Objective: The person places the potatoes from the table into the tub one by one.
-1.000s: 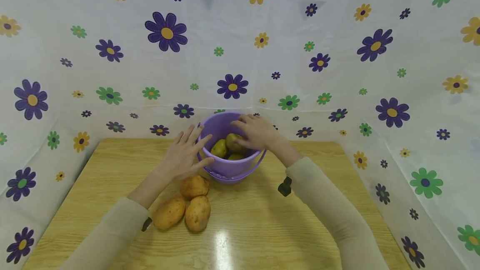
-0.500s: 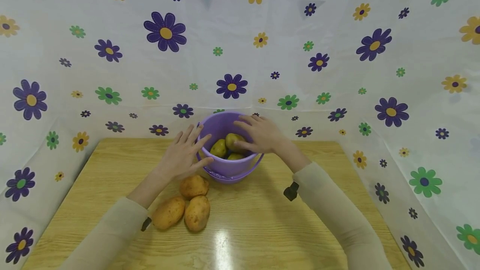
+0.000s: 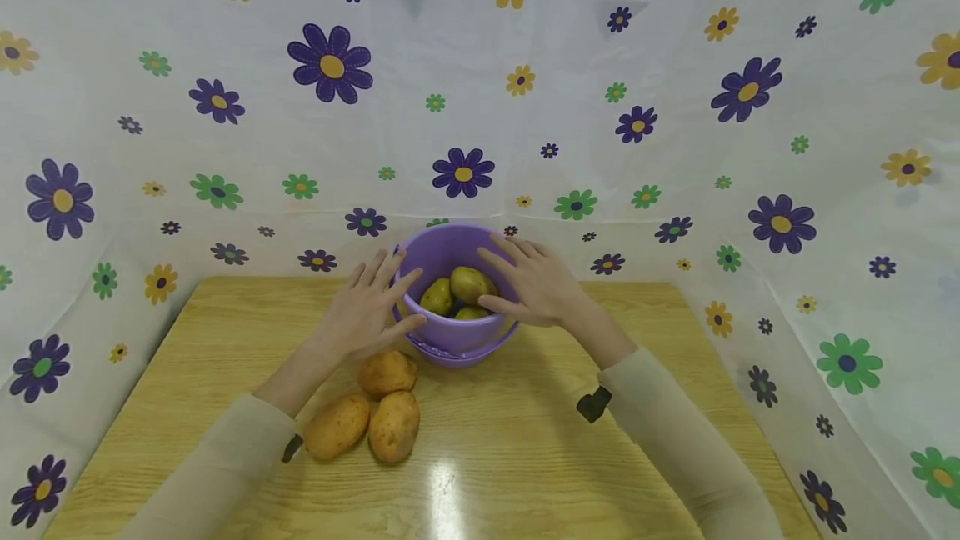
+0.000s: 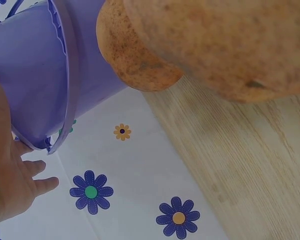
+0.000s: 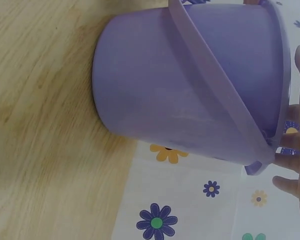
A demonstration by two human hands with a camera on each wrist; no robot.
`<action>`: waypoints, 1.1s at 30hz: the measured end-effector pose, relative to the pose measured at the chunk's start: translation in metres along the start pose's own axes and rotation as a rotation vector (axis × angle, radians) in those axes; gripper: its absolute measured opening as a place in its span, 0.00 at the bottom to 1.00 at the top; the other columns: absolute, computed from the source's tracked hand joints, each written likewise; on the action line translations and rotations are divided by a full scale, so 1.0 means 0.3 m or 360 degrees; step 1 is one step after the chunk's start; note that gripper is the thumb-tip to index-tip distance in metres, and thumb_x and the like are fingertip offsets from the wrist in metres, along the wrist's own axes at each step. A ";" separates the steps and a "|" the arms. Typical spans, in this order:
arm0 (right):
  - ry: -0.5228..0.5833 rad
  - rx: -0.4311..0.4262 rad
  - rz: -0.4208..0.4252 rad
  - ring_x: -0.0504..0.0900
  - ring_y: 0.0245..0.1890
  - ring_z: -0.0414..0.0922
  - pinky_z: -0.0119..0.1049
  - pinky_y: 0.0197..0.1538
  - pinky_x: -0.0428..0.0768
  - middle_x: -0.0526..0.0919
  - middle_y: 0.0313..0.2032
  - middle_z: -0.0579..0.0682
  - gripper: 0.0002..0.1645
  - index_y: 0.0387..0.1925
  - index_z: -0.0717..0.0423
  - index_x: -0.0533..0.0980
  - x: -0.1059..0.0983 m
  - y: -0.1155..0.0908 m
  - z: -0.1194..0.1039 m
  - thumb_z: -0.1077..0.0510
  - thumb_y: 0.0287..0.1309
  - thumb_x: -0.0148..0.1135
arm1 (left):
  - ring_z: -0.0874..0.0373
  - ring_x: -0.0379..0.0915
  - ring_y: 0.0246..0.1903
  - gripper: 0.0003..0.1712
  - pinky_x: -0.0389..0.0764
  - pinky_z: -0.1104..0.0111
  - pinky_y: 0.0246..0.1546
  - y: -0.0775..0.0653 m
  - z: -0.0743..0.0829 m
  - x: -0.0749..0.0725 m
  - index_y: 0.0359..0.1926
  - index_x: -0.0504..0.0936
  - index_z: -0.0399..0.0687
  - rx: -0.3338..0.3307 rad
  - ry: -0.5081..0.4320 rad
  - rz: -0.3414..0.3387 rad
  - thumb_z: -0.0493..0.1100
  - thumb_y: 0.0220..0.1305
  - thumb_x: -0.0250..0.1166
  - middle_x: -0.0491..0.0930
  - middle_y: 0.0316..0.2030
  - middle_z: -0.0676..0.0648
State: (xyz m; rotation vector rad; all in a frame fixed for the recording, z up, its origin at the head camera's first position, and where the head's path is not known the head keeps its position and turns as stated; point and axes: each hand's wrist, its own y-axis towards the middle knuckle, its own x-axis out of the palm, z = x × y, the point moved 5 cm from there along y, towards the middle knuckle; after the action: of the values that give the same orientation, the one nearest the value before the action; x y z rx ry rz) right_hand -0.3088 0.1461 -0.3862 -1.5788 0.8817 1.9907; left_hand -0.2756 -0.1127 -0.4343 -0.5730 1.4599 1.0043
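A purple bucket [image 3: 463, 335] stands near the table's back edge. Three yellow-green, potato-shaped items [image 3: 471, 283] lie inside it, partly overlapping. My left hand [image 3: 363, 307] is at the bucket's left rim, fingers spread and straight. On the opposite side my right hand [image 3: 543, 283] is at the rim with fingers extended, a few of them over the opening. Neither hand grips anything. In the right wrist view the bucket's handle [image 5: 215, 70] hangs slanting across its outer wall. Three brown potatoes [image 3: 393, 427] lie together on the table, front left of the bucket.
The wooden table [image 3: 540, 457] reaches toward me in front of the bucket. White cloth [image 3: 570, 40] with printed flowers encloses the back and both sides. Dark wrist cameras [image 3: 594, 404] show at the sleeves.
My right hand has drawn back from inside the bucket to its right rim, its fingers spreading and uncovering more of the contents. My left hand and the potatoes on the table have stayed put.
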 end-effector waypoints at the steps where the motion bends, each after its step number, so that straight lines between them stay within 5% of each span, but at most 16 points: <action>1: -0.0001 0.0004 0.0005 0.68 0.77 0.63 0.59 0.79 0.69 0.61 0.82 0.60 0.69 0.81 0.50 0.63 0.000 -0.006 -0.003 0.12 0.61 0.08 | 0.34 0.40 0.85 0.46 0.56 0.36 0.81 0.000 0.000 0.000 0.83 0.60 0.54 0.0000 -0.0003 0.0002 0.71 0.74 0.54 0.48 0.85 0.38; 11: 0.0021 0.0017 -0.0007 0.56 0.84 0.59 0.60 0.82 0.64 0.55 0.84 0.60 0.68 0.84 0.48 0.56 0.017 -0.065 -0.043 0.11 0.61 0.10 | 0.34 0.41 0.85 0.46 0.56 0.36 0.81 0.003 -0.003 0.006 0.83 0.59 0.55 0.0005 -0.0006 0.0017 0.72 0.75 0.53 0.48 0.85 0.38; 33: -0.0018 0.0054 0.0183 0.64 0.80 0.61 0.57 0.82 0.64 0.59 0.82 0.62 0.62 0.82 0.53 0.59 0.063 -0.186 -0.082 0.16 0.69 0.14 | 0.35 0.41 0.85 0.46 0.55 0.37 0.82 0.001 -0.005 0.008 0.83 0.59 0.55 -0.0003 -0.0029 0.0013 0.71 0.74 0.55 0.48 0.85 0.38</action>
State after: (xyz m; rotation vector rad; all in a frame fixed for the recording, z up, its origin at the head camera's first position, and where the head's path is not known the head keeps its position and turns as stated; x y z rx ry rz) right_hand -0.2582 0.1663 -0.4193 -1.5284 1.0177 2.0495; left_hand -0.2771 -0.1133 -0.4366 -0.5579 1.4464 1.0151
